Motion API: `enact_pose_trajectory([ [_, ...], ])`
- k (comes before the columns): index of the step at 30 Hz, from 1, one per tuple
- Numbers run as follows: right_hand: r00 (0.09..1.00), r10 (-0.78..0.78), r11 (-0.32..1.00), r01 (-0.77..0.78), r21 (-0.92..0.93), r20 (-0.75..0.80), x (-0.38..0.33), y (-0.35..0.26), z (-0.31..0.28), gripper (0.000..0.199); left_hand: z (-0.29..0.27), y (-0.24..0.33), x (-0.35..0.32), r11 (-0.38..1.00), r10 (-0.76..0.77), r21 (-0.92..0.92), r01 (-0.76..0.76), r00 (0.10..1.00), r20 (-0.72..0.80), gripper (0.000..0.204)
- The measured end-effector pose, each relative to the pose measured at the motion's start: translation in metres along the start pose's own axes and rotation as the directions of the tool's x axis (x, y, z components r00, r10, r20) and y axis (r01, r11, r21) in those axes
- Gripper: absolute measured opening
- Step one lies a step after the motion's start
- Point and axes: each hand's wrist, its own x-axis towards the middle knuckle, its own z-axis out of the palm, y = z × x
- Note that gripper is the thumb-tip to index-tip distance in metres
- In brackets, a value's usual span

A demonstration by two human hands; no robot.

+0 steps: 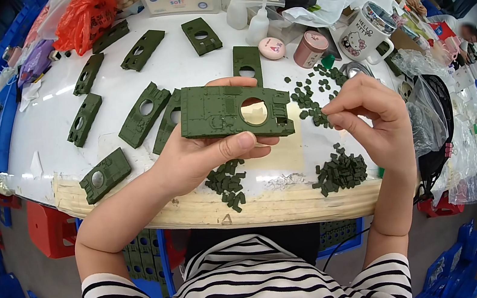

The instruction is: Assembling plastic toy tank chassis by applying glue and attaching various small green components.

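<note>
My left hand (214, 152) is wrapped round a dark green plastic toy tank hull (215, 112) and holds it level above the table. The thumb presses along its near edge, and fingers show beyond its far side. Through the hull's round hole a pale yellowish surface is visible. To the right, my right hand (371, 115) is closed in a pinch over a scatter of small green plastic pieces (305, 100). Whatever its fingertips hold is too small to make out. A dense pile of small green parts (342, 172) lies below it, and another pile (226, 184) lies under my left hand.
More green hulls (145, 113) lie across the table's left and back. White squeeze bottles (258, 26), a pink tin (310, 48) and a white mug (364, 37) stand at the back right. A red bag (86, 18) sits at the back left; a red stool (49, 230) stands below.
</note>
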Motion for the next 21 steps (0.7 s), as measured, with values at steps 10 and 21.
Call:
enact_pose_trajectory([
  [10, 0.963, 0.251, 0.859, -0.266, 0.437, 0.093, -0.003, -0.006, 0.014, 0.010, -0.002, -0.007, -0.001, 0.999, 0.050, 0.026, -0.048, 0.996, -0.068, 0.072],
  [21, 0.941, 0.329, 0.817, -0.328, 0.474, 0.083, -0.002, -0.006, 0.025, 0.009, -0.003, -0.007, -0.001, 0.998, 0.059, -0.007, -0.059, 0.998, -0.008, 0.058],
])
